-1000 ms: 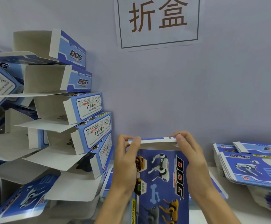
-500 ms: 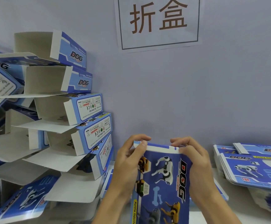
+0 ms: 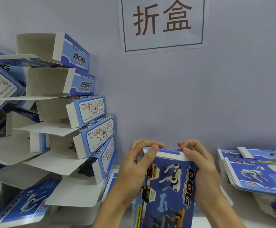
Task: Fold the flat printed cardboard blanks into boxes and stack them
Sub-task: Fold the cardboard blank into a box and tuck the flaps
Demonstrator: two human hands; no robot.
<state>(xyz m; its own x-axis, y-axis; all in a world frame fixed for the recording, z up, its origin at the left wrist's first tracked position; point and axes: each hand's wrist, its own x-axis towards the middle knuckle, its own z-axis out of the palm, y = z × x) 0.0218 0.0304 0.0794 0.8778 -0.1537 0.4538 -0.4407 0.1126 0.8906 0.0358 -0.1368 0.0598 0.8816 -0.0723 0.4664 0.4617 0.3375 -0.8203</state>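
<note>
Your left hand and right hand now curl more tightly over the top end of the box than a second ago, when the fingers lay straighter and pinched the upper edge. The top flap, which stood up as a thin white strip, now tips over toward the wall, showing its blue face, with your fingertips hooked over it. The box itself sits a little lower in view and leans slightly rightward; your thumbs press along its white fold line.
</note>
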